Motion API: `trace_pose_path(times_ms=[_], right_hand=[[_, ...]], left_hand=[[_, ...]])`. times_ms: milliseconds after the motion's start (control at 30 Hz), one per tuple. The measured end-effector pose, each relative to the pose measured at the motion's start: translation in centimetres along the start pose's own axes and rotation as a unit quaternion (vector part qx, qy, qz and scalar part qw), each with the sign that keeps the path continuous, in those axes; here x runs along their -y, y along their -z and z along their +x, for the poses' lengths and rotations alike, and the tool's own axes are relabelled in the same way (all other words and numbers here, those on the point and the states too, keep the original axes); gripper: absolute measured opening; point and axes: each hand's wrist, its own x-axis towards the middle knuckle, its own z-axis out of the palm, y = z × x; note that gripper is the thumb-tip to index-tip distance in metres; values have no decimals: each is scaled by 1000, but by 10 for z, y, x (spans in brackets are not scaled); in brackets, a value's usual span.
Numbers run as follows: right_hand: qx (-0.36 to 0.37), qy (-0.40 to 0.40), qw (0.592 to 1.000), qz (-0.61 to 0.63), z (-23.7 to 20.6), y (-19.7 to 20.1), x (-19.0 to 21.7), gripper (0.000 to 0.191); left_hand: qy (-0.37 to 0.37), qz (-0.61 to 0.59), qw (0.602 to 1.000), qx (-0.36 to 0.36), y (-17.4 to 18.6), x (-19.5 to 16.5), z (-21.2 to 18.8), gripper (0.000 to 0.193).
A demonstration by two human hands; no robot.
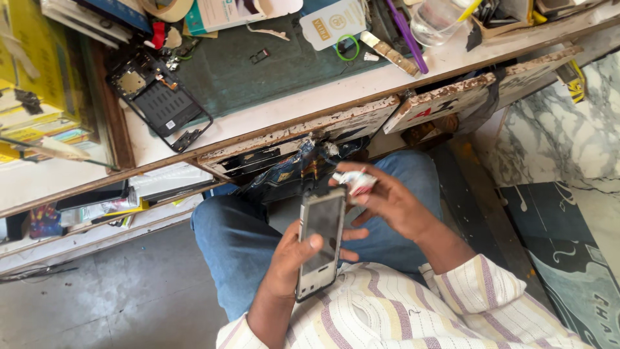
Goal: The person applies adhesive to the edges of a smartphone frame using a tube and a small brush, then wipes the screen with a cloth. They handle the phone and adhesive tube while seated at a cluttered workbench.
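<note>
My left hand (292,258) grips a smartphone (321,240) with a dark screen, held upright over my lap, thumb resting on the glass. My right hand (386,198) holds a small crumpled white and red tube (353,181) right at the phone's top right corner. Both hands hover above my blue jeans (232,239), just below the edge of the workbench.
The worn workbench (336,97) carries an opened black phone frame (158,100), a green mat (271,64), a purple tool (408,33), a clear cup (436,22) and packaging. Partly open chipped drawers (445,100) jut toward my knees. Marble floor (568,142) lies at right.
</note>
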Motion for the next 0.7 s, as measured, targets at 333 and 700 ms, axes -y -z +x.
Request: trace_pose_path(times_ms=[333,700], right_hand=[[27,77,951,298,-10,9,3,64],[52,90,969,223,-10,-8,11,50]], left_hand=[[-95,-33,991,-90,1,-8,-2,91],[-135,-106,981,-85,12,-8,-7,89]])
